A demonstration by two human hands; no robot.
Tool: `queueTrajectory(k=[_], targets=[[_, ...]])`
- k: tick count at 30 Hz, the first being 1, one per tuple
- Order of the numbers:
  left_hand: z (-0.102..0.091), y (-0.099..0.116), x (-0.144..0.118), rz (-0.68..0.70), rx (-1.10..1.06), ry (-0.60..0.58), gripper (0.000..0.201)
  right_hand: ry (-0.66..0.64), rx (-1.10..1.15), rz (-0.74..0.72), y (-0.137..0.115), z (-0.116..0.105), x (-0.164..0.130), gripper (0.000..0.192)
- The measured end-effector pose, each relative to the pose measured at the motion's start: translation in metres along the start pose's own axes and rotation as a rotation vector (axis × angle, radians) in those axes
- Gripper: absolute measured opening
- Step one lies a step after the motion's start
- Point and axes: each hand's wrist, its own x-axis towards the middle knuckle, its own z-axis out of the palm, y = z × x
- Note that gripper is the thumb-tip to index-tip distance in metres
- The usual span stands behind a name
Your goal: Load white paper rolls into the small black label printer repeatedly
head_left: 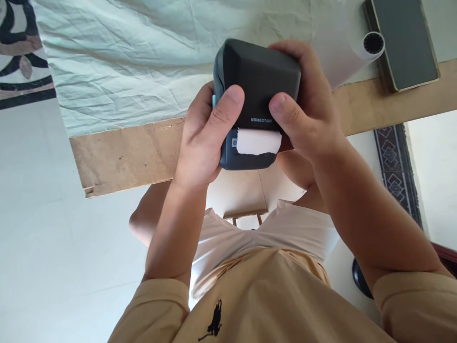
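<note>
A dark label printer (262, 78) with NIIMBOT lettering is held up between both hands, over the front edge of the table. A torn-edged piece of white label paper (259, 142) sticks out of its slot on the side nearer my body. My left hand (210, 124) grips the left side, its thumb lying on the lid. Around the right side my right hand (309, 105) is wrapped, with its thumb pressed on the lid near the lettering. The other fingers of both hands are mostly hidden behind the printer.
A wrinkled pale green cloth (132, 62) covers the wooden table (128, 159), whose bare front edge shows. To the right lie a dark rectangular phone-like object (405, 43) and a translucent white item with a round black end (373, 44). My legs are below the table edge.
</note>
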Motion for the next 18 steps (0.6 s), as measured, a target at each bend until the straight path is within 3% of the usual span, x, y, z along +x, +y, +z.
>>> queueTrajectory(k=[5,10,14,18], targets=[[-0.0026,-0.0031,0.0022,0.047,-0.003,-0.038,0.018,0.038,-0.010,-0.042,-0.0013,-0.0004,0.0008,0.049],[0.0013,0.0019,0.0012,0.005,0.024,-0.017,0.017,0.039,-0.057,-0.018,0.0016,-0.0014,0.0004,0.050],[0.0018,0.0066,0.0011,-0.028,0.100,0.022,0.011,0.046,-0.038,-0.037,0.0033,-0.0006,-0.0017,0.058],[-0.0010,0.0035,0.0013,-0.001,0.080,-0.026,0.013,0.023,0.023,0.008,0.0005,-0.0005,-0.0035,0.062]])
